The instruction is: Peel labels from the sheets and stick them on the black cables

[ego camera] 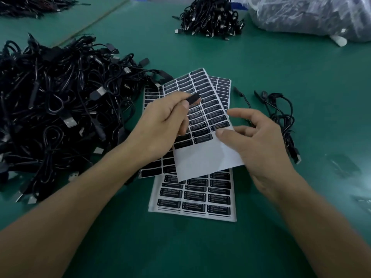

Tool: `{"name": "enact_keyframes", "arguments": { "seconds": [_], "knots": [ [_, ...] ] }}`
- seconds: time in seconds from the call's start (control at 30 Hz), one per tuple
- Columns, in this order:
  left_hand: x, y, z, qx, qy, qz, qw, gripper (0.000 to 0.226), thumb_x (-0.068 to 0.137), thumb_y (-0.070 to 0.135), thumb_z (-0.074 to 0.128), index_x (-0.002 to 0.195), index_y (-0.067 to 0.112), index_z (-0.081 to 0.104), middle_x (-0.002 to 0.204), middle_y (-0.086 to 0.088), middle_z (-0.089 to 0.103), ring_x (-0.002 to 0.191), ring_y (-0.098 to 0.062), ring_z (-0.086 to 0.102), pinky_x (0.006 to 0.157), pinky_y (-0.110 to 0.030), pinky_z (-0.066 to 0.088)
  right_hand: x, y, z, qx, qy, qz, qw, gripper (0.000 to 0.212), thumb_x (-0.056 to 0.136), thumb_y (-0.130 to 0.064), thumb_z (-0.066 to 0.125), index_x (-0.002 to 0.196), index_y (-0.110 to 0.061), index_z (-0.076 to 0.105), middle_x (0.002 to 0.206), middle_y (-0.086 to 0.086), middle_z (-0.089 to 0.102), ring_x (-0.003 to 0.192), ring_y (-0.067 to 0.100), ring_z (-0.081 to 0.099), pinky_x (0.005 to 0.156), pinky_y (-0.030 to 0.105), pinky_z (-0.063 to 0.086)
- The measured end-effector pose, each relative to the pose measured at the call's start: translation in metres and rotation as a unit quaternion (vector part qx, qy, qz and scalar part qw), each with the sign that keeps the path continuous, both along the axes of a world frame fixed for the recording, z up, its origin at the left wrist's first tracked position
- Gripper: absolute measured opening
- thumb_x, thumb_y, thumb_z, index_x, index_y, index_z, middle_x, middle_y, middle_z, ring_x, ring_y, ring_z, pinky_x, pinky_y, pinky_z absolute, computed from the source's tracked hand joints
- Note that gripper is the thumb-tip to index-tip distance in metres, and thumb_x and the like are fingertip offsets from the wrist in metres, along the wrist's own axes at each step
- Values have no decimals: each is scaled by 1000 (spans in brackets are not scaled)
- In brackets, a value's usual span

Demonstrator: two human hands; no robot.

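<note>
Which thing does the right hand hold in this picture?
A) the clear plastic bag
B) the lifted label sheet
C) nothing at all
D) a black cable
B: the right hand pinches the lifted label sheet at its bare white part, above the sheets lying on the table.

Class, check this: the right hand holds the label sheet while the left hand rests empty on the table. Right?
Not quite. The head view shows the left hand pinching a small black piece above the label sheet, which the right hand holds.
</note>
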State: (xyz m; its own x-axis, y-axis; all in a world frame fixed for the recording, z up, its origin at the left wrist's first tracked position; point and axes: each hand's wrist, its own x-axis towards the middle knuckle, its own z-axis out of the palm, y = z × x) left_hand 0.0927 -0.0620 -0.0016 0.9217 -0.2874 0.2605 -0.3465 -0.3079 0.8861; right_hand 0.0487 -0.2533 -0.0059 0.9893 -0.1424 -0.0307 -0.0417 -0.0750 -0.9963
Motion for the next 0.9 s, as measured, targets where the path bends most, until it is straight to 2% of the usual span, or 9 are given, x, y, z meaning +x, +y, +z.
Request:
{"name": "enact_keyframes", "arguments": {
  "seconds": [0.17, 0.27, 0.33, 0.43, 0.53, 0.6, 0.7, 0.83, 0.9],
  "knots": [
    [-5, -4, -2, -5, 20, -24, 999, 17, 108, 16, 37, 97, 30, 40, 62, -3, 66, 40, 2, 45, 43, -10, 35, 0, 4, -4, -38, -49, -42, 997, 26, 88, -15, 74, 102, -36, 66, 61, 2, 59, 64, 16, 52, 58, 21, 47],
    [-9, -6, -3, 15, 0, -44, 999, 31, 107, 15, 38, 100, 44, 34, 65, 2, 66, 41, 2, 44, 45, -13, 35, -3, 10, -3, -38, -60, -31, 997, 22, 92, -15, 69, 101, -36, 67, 74, 25, 62, 63, 23, 50, 58, 37, 45],
    [-9, -6, -4, 49, -19, -40, 998, 37, 106, 12, 38, 98, 48, 39, 68, 6, 65, 46, 0, 47, 48, -16, 37, -4, 13, -1, -33, -63, -22, 997, 21, 93, -16, 67, 100, -36, 67, 79, 31, 61, 63, 27, 50, 57, 44, 45],
    [-10, -6, -5, 81, -28, -22, 996, 33, 99, 8, 39, 89, 34, 58, 71, 10, 65, 56, -4, 52, 51, -28, 41, -4, 13, 0, -20, -66, -9, 998, 23, 92, -17, 70, 100, -38, 67, 87, 38, 59, 67, 30, 51, 56, 55, 47],
    [-11, -9, -6, 90, -34, -14, 995, 19, 89, 17, 49, 86, 32, 60, 73, 9, 66, 62, -18, 59, 56, -41, 47, -3, 11, 0, -12, -73, -6, 997, 25, 90, -14, 73, 101, -36, 67, 86, 34, 63, 68, 31, 55, 60, 55, 52],
    [-12, -10, -5, 94, -46, -25, 994, 3, 85, 28, 59, 87, 31, 61, 74, 9, 64, 60, -13, 56, 55, -32, 48, -2, 10, -1, 4, -71, -4, 997, 26, 89, -11, 73, 102, -32, 66, 79, 20, 70, 68, 29, 64, 65, 52, 58],
    [-12, -9, -5, 95, -46, -35, 994, 12, 84, 39, 69, 88, 29, 63, 69, 15, 63, 56, -3, 55, 52, -16, 44, -1, 9, -2, 11, -69, 4, 998, 27, 88, -9, 74, 104, -27, 62, 76, 13, 73, 70, 25, 70, 65, 41, 61],
    [-11, -8, -7, 93, -35, -34, 994, 10, 89, 34, 73, 86, 26, 67, 64, 16, 62, 51, -1, 51, 49, -13, 40, -2, 10, -5, 10, -67, 8, 998, 26, 88, -12, 75, 99, -24, 56, 76, 16, 73, 71, 37, 69, 66, 47, 60],
    [-11, -9, -7, 86, -28, -32, 995, 9, 89, 33, 72, 84, 27, 69, 61, 16, 62, 48, -1, 47, 47, -14, 38, -2, 10, -5, 12, -66, 10, 998, 25, 89, -13, 75, 93, -23, 52, 75, 16, 71, 65, 32, 66, 63, 45, 58]
  ]
}}
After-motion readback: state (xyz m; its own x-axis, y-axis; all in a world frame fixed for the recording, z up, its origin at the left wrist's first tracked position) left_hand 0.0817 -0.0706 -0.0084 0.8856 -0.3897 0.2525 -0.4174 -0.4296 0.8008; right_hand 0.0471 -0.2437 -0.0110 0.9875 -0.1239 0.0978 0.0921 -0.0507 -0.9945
